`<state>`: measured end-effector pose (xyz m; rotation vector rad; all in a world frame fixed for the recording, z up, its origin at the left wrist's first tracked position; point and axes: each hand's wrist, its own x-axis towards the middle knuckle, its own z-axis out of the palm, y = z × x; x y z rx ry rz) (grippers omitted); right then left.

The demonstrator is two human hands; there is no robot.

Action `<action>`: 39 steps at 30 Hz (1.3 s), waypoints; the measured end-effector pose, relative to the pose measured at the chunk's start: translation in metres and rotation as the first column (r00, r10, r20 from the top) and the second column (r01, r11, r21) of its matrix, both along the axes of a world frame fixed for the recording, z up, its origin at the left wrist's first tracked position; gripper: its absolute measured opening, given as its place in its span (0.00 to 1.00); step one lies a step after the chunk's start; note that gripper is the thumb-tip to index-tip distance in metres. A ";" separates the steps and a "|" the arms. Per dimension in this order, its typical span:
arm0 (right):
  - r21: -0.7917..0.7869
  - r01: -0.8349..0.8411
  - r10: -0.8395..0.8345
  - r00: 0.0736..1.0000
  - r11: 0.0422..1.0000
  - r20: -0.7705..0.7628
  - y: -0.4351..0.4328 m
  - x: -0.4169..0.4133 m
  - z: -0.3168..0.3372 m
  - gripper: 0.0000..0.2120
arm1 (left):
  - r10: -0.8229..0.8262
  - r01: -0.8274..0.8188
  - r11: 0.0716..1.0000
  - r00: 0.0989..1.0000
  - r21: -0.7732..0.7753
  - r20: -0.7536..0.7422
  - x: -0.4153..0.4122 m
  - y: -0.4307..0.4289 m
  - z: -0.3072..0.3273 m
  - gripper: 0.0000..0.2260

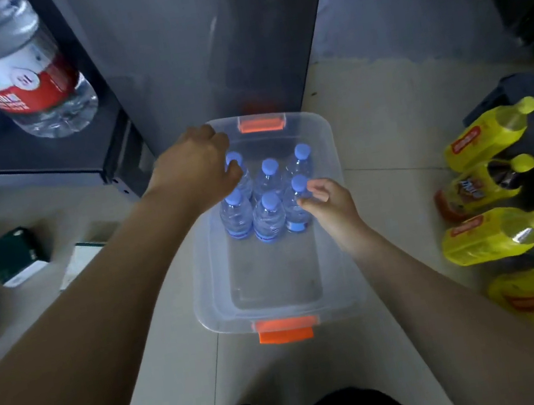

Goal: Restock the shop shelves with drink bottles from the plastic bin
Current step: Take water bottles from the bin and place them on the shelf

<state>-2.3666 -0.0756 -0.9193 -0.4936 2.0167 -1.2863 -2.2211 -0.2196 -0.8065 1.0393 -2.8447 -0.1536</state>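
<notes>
Now both arms down into the plastic bin (202,274) on the floor (370,138). Six blue-capped bottles upright, long axes vertical, bunched in the far half. Left hand (198,167) curled over the cap of the far-left bottle (234,158); right hand (328,203) pinching the neck of the near-right bottle (295,213). Each bottle directly under its own hand, so probably a straight pull upward.

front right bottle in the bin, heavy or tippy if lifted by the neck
The bottle looks full, so probably heavyish for its size. Its smooth clear plastic may slip; holding under the cap should help. Tall and narrow, it may tip if nudged.
</notes>
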 end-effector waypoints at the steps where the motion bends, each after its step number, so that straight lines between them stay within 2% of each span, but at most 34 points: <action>1: -0.014 0.009 -0.009 0.999 1.000 -0.030 -0.003 -0.001 -0.009 0.17 | -0.006 0.005 1.000 1.000 -0.012 -0.012 -0.001 -0.001 -0.013 0.15; 5: -0.090 0.053 -0.065 0.989 0.995 -0.136 -0.016 -0.010 -0.041 0.16 | -0.071 0.067 0.997 0.990 -0.039 -0.119 -0.005 -0.002 -0.053 0.18; 11: -0.120 0.031 -0.056 0.976 0.992 -0.208 -0.025 -0.015 -0.057 0.15 | -0.087 0.085 0.996 0.994 -0.030 -0.065 -0.005 0.004 -0.075 0.24; 15: -0.126 0.034 -0.057 0.981 0.991 -0.187 -0.029 -0.018 -0.057 0.15 | -0.049 0.048 0.999 0.997 -0.013 -0.058 -0.004 0.004 -0.074 0.24; 18: -0.102 0.004 -0.023 0.983 0.995 -0.181 -0.033 -0.022 -0.059 0.16 | -0.052 0.051 0.998 0.998 -0.020 -0.038 -0.007 0.003 -0.074 0.19; 24: -0.133 0.010 -0.029 0.990 0.991 -0.135 -0.032 -0.023 -0.060 0.13 | -0.073 0.071 0.997 0.995 -0.023 -0.071 -0.011 0.006 -0.078 0.14; 29: -0.145 0.028 -0.046 0.991 0.989 -0.122 -0.027 -0.016 -0.054 0.11 | -0.075 0.073 0.997 0.994 -0.026 -0.085 -0.013 0.006 -0.074 0.16; 32: -0.147 0.055 -0.078 0.985 0.988 -0.155 -0.028 -0.018 -0.042 0.08 | -0.079 0.074 0.996 0.991 -0.053 -0.110 -0.015 0.003 -0.068 0.24; 39: -0.217 0.104 -0.129 0.986 0.971 -0.104 -0.026 -0.038 0.014 0.15 | -0.065 0.060 0.997 0.989 -0.044 -0.134 -0.023 0.006 -0.029 0.22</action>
